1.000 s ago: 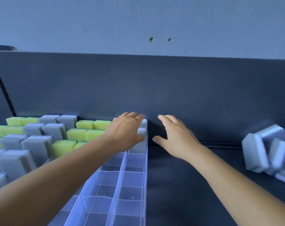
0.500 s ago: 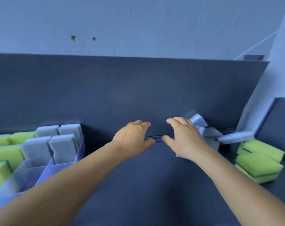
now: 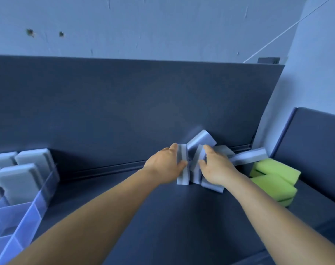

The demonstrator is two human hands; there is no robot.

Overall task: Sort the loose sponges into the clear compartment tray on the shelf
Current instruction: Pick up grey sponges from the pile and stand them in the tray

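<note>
A heap of loose grey sponges (image 3: 200, 142) lies against the dark back panel, right of centre. My left hand (image 3: 165, 164) grips one upright grey sponge (image 3: 182, 175) at the heap's left side. My right hand (image 3: 217, 168) closes over another grey sponge (image 3: 211, 185) at the heap's front. A flat grey sponge (image 3: 249, 156) sticks out to the right. The clear compartment tray (image 3: 27, 219) sits at the far left, with grey sponges (image 3: 19, 180) standing in its back cells.
A stack of yellow-green sponges (image 3: 274, 180) lies right of the grey heap, next to the shelf's right side wall (image 3: 316, 150). The dark shelf floor (image 3: 153, 217) stretches between tray and heap. A pale wall rises behind the back panel.
The view swung right, away from the tray. Both hands travelled from the tray's corner to the grey heap and closed on sponges there.
</note>
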